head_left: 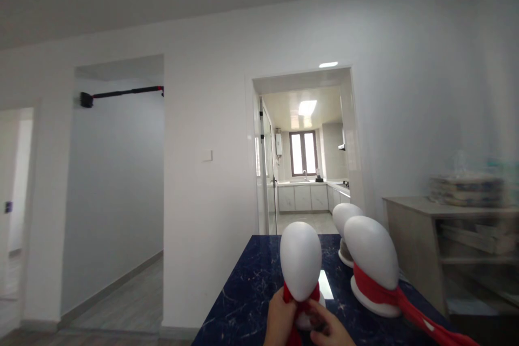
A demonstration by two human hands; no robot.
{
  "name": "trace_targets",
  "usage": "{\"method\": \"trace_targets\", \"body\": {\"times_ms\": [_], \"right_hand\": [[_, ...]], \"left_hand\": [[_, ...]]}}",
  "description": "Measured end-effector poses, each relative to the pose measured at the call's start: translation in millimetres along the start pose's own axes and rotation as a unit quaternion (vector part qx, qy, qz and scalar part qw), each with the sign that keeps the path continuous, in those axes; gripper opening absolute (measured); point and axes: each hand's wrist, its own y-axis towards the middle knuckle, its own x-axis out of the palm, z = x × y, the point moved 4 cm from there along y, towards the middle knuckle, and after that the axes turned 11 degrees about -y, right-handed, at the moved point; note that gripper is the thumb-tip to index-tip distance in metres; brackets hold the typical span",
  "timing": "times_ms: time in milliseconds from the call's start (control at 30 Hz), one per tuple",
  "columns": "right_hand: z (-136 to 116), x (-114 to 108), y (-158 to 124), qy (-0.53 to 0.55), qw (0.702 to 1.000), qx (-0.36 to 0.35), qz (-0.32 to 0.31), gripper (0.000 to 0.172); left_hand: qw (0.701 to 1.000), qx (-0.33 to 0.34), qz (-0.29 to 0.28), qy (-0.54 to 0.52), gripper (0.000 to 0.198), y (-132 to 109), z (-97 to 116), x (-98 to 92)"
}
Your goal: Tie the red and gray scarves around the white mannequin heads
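Note:
A smooth white mannequin head [300, 259] stands upright on the table in front of me. Red scarf cloth [300, 308] is wrapped around its neck. At the left side of the neck, my left hand [279, 318] is closed on the scarf, and part of the cloth hangs below it. Close by on the right, my right hand [329, 327] has its fingers bent and pinched at the front of the same scarf. The lower ends of the cloth run out of view at the bottom.
To the right, a second white mannequin head [372, 248] wears another red scarf [417, 316] trailing rightward. A third head [343, 216] stands behind it. They share a dark blue marbled table [243, 292]. A shelf unit [413, 206] with stacked packages stands at the right.

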Motion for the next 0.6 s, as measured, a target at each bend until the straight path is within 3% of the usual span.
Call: {"method": "trace_targets", "body": {"times_ms": [300, 600], "right_hand": [[-24.0, 3.4, -9.2, -0.004, 0.999, 0.033, 0.016, 0.083], [-13.4, 3.8, -5.2, -0.015, 1.0, 0.004, 0.02, 0.09]], "left_hand": [[0.999, 0.011, -0.021, -0.048, 0.035, 6.1, -11.9, 1.1], [0.998, 0.014, -0.027, -0.053, 0.039, 4.3, -6.5, -1.9]]}}
